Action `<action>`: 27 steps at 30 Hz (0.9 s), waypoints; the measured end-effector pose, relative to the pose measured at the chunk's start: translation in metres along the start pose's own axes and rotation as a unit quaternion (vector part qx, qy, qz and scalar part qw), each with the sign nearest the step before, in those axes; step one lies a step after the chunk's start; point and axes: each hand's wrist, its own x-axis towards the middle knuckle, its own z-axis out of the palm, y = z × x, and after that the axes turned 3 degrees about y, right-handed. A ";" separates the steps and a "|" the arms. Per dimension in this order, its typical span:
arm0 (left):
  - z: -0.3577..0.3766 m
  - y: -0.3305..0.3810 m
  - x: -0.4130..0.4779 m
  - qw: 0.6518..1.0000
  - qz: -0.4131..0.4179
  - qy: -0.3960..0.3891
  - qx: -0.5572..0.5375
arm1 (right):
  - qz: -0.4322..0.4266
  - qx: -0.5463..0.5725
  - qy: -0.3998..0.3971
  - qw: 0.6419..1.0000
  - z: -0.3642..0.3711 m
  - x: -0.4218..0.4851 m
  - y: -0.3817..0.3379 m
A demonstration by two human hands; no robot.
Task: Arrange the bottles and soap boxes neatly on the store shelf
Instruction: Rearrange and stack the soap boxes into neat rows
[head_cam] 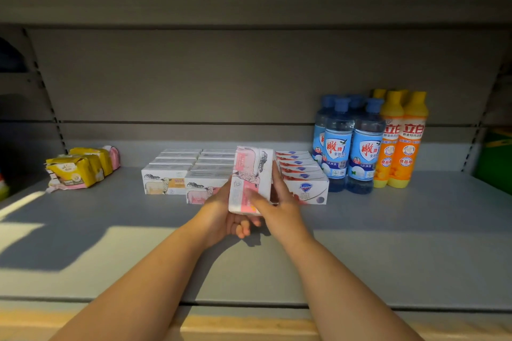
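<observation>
Grey shelf (pixel 388 243) carries bottles (pixel 352 147) at right and box rows (pixel 194 171) mid-back, while left hand (pixel 221 216) and right hand (pixel 279 207) hold a pink box (pixel 250 180) upright before the rows, fingers curled round it, likely next laid flat in line.

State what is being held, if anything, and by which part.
A pink-and-white soap box, by its lower end: left hand cupping beneath, right hand clasping its right side.
</observation>
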 end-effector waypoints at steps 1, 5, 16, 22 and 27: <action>0.001 -0.001 0.000 1.000 -0.001 0.009 0.026 | 0.015 0.031 -0.006 0.999 0.000 0.001 0.002; 0.008 0.001 0.003 0.990 0.018 0.118 0.081 | 0.007 0.013 0.006 1.000 -0.002 0.004 0.004; 0.006 0.019 -0.021 0.988 0.140 -0.024 -0.062 | -0.226 -0.220 0.112 0.943 -0.006 0.000 -0.001; 0.003 0.024 -0.024 0.984 0.161 -0.015 -0.074 | -0.212 -0.237 0.110 0.942 -0.013 0.004 0.001; -0.001 0.024 -0.023 0.967 0.247 0.053 0.014 | -0.137 -0.174 0.105 0.969 -0.008 0.004 0.000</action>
